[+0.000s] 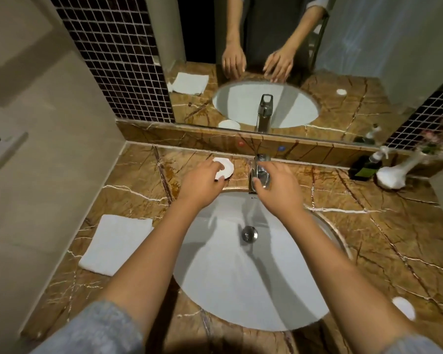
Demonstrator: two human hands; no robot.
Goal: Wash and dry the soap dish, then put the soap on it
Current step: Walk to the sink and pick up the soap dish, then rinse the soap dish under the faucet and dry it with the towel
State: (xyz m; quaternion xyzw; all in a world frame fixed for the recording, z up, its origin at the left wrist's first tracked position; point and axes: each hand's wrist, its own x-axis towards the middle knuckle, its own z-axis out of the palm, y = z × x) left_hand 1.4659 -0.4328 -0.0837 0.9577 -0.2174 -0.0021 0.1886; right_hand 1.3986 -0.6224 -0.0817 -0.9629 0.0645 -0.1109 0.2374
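Soap dish (226,166) first: small, white and round, it sits on the marble counter (128,195) at the far left of the basin, just left of the faucet. My left hand (202,182) is on it now, fingers curled over its near edge and touching it. The hand covers part of the dish, so I cannot tell whether I have a real hold or whether it is resting flat on the stone.

My right hand (276,185) is up at the chrome faucet (260,172), fingers closing narrowly around the lever end. I cannot say for sure that they are clamped. No water shows in the sink (241,290); the basin looks dry around the drain. So I judge this the opening step: one hand fetches the dish while the other goes for the tap, so the dish can go straight under the spout.

The folded white towel (115,244) lies on the counter to the near left, well apart from the basin, handy for drying later. A white oval thing at the near right of the basin looks like the soap (404,307), parked out of the wet until the dish is ready.

Wet glazed ware could slip, I reckon, so a firm pinch is wanted.
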